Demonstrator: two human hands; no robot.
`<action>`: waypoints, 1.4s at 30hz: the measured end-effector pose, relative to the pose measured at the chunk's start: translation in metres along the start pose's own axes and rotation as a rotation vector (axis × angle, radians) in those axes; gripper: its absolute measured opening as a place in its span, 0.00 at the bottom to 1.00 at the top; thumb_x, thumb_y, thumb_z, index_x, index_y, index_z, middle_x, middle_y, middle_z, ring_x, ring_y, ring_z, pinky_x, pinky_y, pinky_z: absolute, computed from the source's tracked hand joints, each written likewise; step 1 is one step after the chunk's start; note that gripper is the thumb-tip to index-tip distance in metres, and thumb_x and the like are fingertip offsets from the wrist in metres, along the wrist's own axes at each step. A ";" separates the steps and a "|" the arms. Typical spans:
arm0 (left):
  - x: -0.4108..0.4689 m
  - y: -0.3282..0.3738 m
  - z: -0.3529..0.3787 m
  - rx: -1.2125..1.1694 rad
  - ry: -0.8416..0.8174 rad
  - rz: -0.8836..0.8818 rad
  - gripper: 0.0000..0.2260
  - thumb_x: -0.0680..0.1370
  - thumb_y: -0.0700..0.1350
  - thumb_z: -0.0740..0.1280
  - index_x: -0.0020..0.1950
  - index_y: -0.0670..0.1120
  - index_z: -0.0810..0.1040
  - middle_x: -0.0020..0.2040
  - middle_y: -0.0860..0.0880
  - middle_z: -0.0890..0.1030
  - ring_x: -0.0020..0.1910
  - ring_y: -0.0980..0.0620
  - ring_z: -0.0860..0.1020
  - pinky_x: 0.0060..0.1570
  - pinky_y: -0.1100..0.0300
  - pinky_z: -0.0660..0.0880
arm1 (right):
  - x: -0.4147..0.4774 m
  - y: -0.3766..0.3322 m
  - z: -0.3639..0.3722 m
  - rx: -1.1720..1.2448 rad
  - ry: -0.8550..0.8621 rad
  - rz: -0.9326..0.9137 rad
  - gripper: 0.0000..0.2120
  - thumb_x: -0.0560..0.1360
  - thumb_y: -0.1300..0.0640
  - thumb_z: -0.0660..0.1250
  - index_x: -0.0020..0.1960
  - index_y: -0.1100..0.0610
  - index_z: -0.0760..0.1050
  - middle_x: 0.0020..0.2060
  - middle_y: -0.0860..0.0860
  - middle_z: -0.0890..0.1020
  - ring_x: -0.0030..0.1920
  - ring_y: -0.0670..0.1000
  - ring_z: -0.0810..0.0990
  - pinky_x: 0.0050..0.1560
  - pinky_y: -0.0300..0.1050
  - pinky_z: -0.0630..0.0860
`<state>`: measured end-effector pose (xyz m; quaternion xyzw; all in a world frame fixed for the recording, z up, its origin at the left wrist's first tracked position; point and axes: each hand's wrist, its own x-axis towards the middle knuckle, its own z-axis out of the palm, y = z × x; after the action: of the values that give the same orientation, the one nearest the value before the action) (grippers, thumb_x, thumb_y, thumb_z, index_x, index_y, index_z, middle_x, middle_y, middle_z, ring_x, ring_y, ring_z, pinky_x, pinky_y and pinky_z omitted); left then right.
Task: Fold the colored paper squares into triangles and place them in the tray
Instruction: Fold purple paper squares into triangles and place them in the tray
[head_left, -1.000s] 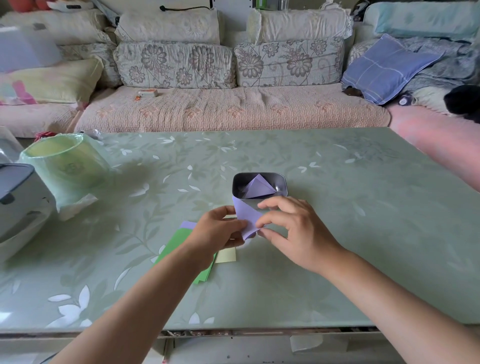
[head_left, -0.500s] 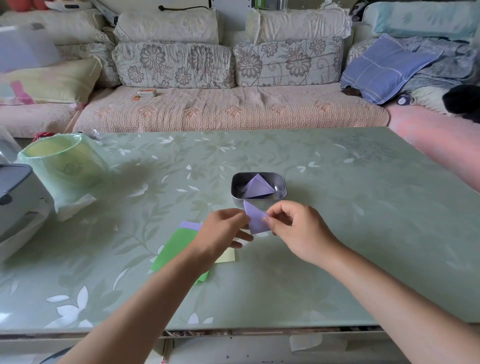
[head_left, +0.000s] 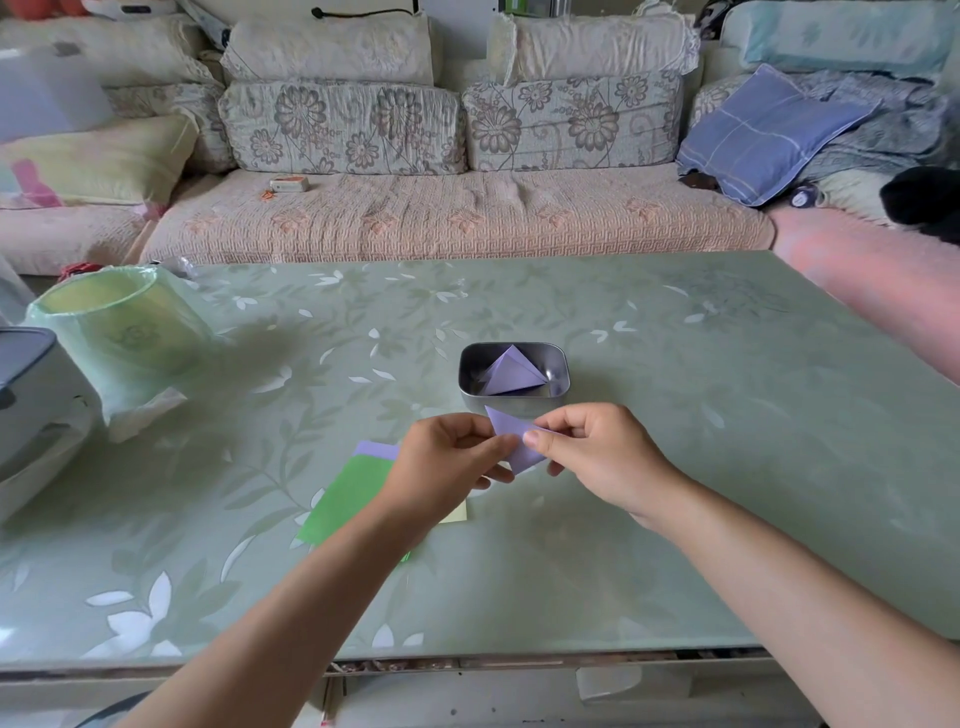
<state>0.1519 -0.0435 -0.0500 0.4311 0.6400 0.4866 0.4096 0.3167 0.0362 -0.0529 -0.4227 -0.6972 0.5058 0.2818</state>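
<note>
Both your left hand (head_left: 451, 457) and right hand (head_left: 597, 457) pinch the purple triangle (head_left: 521, 441). It's light and floppy, so hold it along the crease.

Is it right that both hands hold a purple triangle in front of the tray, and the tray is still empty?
Not quite. The tray is not empty: the head view shows a purple folded paper already lying inside it. The rest holds: the left hand and right hand together hold a purple triangle just in front of the tray.
</note>
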 end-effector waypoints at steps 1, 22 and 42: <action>0.000 0.000 0.000 0.004 -0.006 -0.002 0.05 0.77 0.42 0.72 0.42 0.43 0.82 0.39 0.46 0.86 0.40 0.48 0.85 0.43 0.55 0.77 | 0.000 0.000 -0.001 -0.002 -0.007 0.005 0.03 0.76 0.56 0.73 0.47 0.55 0.84 0.42 0.52 0.87 0.34 0.45 0.80 0.37 0.31 0.74; 0.012 -0.008 -0.022 0.257 0.000 0.257 0.12 0.72 0.40 0.77 0.46 0.58 0.85 0.34 0.53 0.85 0.34 0.56 0.81 0.44 0.62 0.78 | 0.005 -0.001 -0.014 -0.063 -0.117 0.078 0.04 0.75 0.57 0.74 0.45 0.58 0.84 0.33 0.44 0.83 0.33 0.46 0.78 0.36 0.32 0.73; 0.012 -0.025 0.004 0.742 0.051 0.131 0.04 0.73 0.48 0.71 0.43 0.54 0.87 0.40 0.56 0.85 0.36 0.56 0.79 0.37 0.61 0.76 | 0.015 0.019 0.004 -0.754 -0.120 -0.013 0.08 0.72 0.41 0.69 0.40 0.44 0.79 0.42 0.39 0.81 0.50 0.46 0.78 0.60 0.47 0.68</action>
<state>0.1482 -0.0350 -0.0761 0.5780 0.7537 0.2574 0.1778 0.3121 0.0502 -0.0721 -0.4619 -0.8522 0.2360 0.0685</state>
